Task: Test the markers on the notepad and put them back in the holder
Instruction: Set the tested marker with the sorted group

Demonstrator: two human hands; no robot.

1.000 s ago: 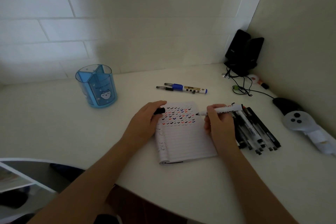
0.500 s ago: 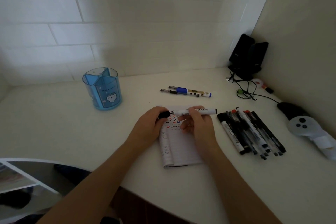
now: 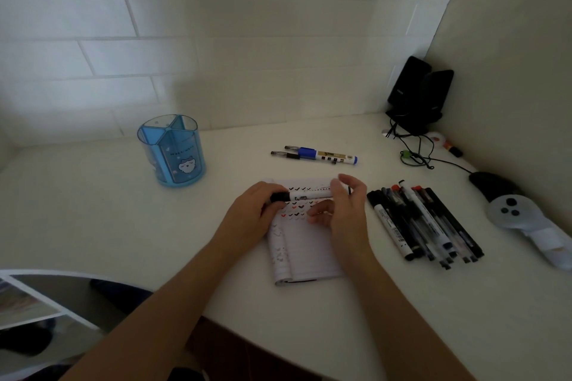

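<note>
Blue see-through plastic holder [image 3: 182, 161], round w/ divided compartments and a little cartoon face, stands well off to the left of the left hand [image 3: 252, 216] and farther back on the matte white desk [image 3: 93, 210]. It looks empty, though its walls are tinted. Left hand is curled round the black capped end of the marker [image 3: 309, 194], which lies level across the top of the notepad [image 3: 306, 250], just above rows of red and black tick marks. Marker is a smooth, stiff white plastic barrel, prob. light and a bit slippery, so best gripped mid-barrel rather than by the cap, which could pull off. Notepad is thin lined paper, soft, pages curling at the left edge under the left wrist. Right hand [image 3: 346, 216] sits at the barrel's other end w/ fingers spread and half curled; can't tell if it pinches the barrel or only lies against it. Beyond both hands lie a blue-capped marker [image 3: 328, 155] and a thin pen, side by side. Just right of the right hand is a row of markers [image 3: 424, 223], approx. parallel, touching, mostly black.
</note>
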